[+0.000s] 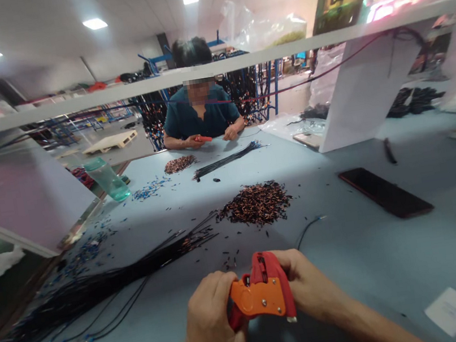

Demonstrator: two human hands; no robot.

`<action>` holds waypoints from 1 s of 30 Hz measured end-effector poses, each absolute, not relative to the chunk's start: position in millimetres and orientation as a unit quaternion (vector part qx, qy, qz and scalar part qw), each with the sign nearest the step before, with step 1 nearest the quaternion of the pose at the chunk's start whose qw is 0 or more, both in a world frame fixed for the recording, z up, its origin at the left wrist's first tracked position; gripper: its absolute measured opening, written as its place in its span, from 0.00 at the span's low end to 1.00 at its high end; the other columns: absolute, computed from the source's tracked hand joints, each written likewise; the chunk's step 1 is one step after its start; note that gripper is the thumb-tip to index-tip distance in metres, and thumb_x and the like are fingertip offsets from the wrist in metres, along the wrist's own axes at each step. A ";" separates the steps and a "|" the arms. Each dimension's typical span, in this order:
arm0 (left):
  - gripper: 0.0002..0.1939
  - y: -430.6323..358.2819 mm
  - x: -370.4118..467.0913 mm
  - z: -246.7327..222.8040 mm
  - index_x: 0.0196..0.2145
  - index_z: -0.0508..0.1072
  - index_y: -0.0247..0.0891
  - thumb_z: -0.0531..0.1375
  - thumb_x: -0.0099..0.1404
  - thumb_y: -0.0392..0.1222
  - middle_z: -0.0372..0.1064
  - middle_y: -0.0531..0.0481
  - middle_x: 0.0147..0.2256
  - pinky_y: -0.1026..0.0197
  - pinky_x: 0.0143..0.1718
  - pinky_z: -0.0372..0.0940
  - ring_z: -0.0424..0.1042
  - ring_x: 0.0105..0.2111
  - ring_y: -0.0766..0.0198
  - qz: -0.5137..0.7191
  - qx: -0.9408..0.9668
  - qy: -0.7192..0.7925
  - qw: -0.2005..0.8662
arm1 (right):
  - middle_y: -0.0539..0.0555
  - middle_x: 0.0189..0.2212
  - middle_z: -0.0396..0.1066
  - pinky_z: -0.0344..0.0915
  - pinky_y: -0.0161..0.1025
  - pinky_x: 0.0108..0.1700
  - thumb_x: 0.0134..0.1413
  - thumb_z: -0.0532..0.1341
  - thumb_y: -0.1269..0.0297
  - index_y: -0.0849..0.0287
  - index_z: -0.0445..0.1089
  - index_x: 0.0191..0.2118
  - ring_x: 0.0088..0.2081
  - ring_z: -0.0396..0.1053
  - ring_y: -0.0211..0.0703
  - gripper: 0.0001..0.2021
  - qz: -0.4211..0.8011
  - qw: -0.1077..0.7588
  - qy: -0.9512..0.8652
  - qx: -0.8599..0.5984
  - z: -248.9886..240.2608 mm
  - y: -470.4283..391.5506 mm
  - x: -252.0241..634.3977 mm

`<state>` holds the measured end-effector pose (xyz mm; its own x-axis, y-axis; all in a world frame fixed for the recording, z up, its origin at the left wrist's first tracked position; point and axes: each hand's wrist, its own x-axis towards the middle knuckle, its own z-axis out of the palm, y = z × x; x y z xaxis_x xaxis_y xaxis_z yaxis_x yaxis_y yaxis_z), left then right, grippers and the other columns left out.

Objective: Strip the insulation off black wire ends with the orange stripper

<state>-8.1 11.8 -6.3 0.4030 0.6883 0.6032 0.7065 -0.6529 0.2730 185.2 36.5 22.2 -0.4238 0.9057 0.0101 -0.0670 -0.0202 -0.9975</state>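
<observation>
Head view, clock pos. read from the hand tool. Red-and-orange hand tool at bottom ctr., above near part of the grey-blue counter. Hands close tog., tool btwn. them: L hand clamped round its 9 o'clock side; R hand against its 3 o'clock side, fingertips hidden behind the red head, so can't tell whether they grip tool, wire or both.

At 1–2 o'clock, just beyond R hand: single black wire, blue-tipped, near end hidden. At 12: pile of short black-and-copper pieces. At 9–10: long black wire bundle, copper ends twd. the pile, a few loose wires alongside. At 10: scattered blue bits & green translucent bottle nr. the counter's edge.

Farther out, approx. 12: second wire bundle, w/ smaller copper-coloured pile at 11. Beyond these, co-worker in dark teal shirt, red tool in one hand. At 2: dark phone, lying flat. At 3–4: white paper square, well apart from R hand.
</observation>
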 end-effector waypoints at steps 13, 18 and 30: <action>0.17 11.6 -10.4 -12.4 0.43 0.63 0.38 0.57 0.54 0.36 0.70 0.43 0.30 0.55 0.26 0.66 0.70 0.26 0.55 -0.340 -0.844 -0.415 -0.005 | 0.45 0.20 0.59 0.57 0.30 0.25 0.44 0.61 0.68 0.59 0.63 0.21 0.25 0.55 0.34 0.07 0.622 0.396 -0.571 -0.361 20.7 34.9 184.4; 0.15 10.6 -8.9 -7.9 0.42 0.64 0.38 0.57 0.55 0.35 0.71 0.45 0.28 0.58 0.25 0.64 0.69 0.25 0.58 -0.343 -0.845 -0.411 -0.003 | 0.46 0.22 0.60 0.58 0.30 0.26 0.44 0.63 0.68 0.60 0.64 0.22 0.26 0.54 0.34 0.07 0.639 0.389 -0.558 -0.359 18.3 34.6 183.8; 0.07 10.0 -6.7 -5.6 0.35 0.67 0.37 0.57 0.56 0.35 0.69 0.47 0.24 0.60 0.22 0.61 0.68 0.21 0.60 -0.342 -0.843 -0.416 -0.004 | 0.47 0.22 0.61 0.58 0.31 0.27 0.43 0.64 0.68 0.60 0.65 0.22 0.26 0.56 0.35 0.07 0.662 0.378 -0.543 -0.353 13.9 34.4 183.5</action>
<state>-6.7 10.0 -5.6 0.4210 0.7036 0.5724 0.6978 -0.6544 0.2912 183.5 34.4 13.9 -0.4654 0.8833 -0.0573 -0.1163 -0.1252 -0.9853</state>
